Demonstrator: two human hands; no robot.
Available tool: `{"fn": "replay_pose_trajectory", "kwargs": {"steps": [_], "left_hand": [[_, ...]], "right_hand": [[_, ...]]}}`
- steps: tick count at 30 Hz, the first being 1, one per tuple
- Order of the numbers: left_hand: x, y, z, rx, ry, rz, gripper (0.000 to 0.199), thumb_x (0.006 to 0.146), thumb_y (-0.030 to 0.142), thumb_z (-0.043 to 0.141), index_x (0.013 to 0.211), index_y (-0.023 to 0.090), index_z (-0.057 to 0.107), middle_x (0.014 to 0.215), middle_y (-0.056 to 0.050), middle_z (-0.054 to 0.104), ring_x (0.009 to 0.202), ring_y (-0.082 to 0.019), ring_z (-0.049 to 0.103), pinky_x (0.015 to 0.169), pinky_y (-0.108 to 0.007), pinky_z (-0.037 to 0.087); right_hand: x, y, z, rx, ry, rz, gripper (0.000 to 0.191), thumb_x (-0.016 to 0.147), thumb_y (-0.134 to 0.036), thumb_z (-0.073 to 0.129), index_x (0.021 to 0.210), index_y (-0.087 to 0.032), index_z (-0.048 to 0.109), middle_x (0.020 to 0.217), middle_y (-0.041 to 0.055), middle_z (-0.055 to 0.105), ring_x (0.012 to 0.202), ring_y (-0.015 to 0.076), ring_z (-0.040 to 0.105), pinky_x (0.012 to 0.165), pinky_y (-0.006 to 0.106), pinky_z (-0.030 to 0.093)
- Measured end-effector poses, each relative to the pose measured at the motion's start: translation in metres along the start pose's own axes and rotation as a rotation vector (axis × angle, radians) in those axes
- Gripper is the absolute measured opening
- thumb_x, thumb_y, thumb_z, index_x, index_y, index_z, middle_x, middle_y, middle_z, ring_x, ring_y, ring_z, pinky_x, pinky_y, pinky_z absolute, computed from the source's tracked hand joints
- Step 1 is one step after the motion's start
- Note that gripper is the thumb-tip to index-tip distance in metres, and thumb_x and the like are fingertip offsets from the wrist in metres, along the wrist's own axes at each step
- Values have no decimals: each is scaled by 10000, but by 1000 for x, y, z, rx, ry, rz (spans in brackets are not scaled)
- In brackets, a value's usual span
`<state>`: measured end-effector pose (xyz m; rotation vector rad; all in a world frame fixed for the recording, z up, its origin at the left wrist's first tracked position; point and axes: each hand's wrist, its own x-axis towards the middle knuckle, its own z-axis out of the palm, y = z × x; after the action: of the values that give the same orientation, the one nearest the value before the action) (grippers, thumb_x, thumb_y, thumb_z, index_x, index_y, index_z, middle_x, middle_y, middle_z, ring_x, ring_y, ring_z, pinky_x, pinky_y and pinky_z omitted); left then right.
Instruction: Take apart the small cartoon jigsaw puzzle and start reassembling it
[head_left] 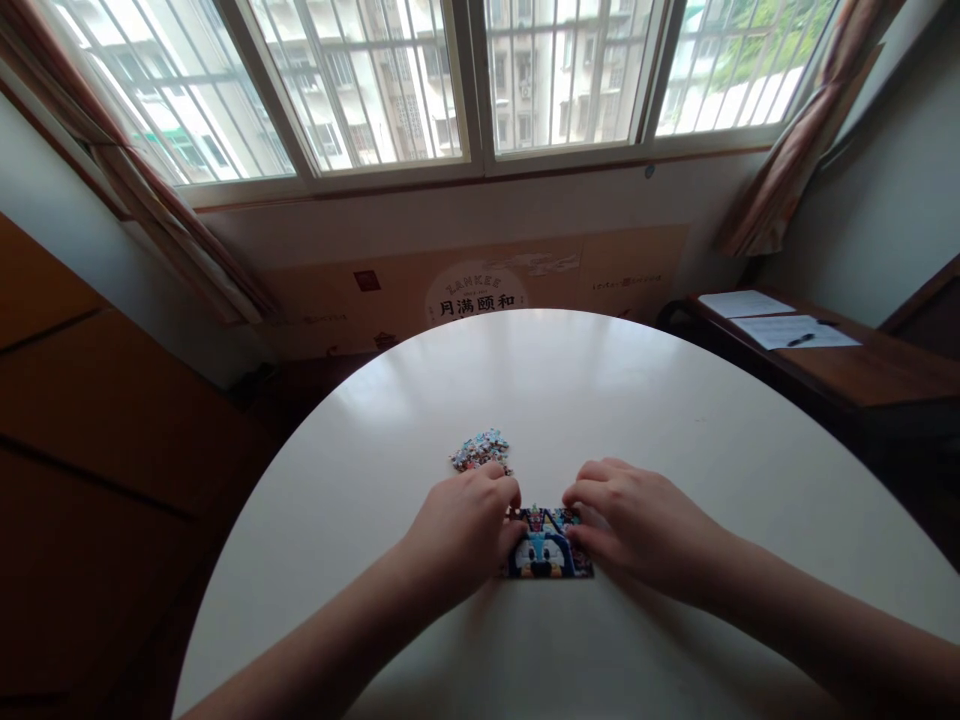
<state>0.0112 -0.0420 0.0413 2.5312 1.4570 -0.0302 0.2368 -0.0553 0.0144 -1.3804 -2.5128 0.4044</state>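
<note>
Left hand (465, 522) and right hand (646, 520) curled at opposite sides of a puzzle (541, 556), grip unclear, pieces (480, 449) lay heaped beyond, on the counter (360, 480)

Ahead of us we see a wide window (472, 150) with bars (577, 38) across it, and through it pale buildings (405, 80) and, at the right, some greenery (776, 40). A left curtain (161, 215) and a right curtain (802, 165) hang at its ends. Below it we find a tan printed panel (637, 255). To our right, a brown side table (900, 368) bears papers (772, 328) and a dark pen (801, 341); at our left stands an orange-brown cabinet (90, 420).
</note>
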Motion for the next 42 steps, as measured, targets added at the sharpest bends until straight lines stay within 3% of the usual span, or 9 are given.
{"fn": "replay_pose_trajectory", "kwargs": {"steps": [5, 21, 42], "left_hand": [[0, 0, -3, -23, 2, -15, 100, 871, 196, 644, 926, 235, 718, 1042, -25, 701, 903, -227, 678, 778, -338, 524], [0, 0, -3, -39, -3, -16, 115, 860, 194, 629, 925, 233, 715, 1016, -23, 711, 907, -249, 679, 786, -379, 534], [1, 2, -3, -29, 6, 3, 92, 835, 164, 605, 824, 216, 679, 891, -15, 740, 793, -210, 660, 685, -306, 463]], "right_hand": [[1, -1, -1, 22, -3, 18, 99, 877, -263, 681, 951, -215, 727, 972, 67, 694, 905, 236, 633, 755, 352, 471], [-2, 1, 6, 94, 14, 31, 163, 835, -169, 681, 958, -221, 589, 932, 16, 686, 858, 209, 594, 706, 316, 368], [-1, 1, 8, 126, 18, -16, 109, 803, -110, 621, 834, -203, 575, 759, -5, 618, 694, 140, 499, 622, 257, 295]]}}
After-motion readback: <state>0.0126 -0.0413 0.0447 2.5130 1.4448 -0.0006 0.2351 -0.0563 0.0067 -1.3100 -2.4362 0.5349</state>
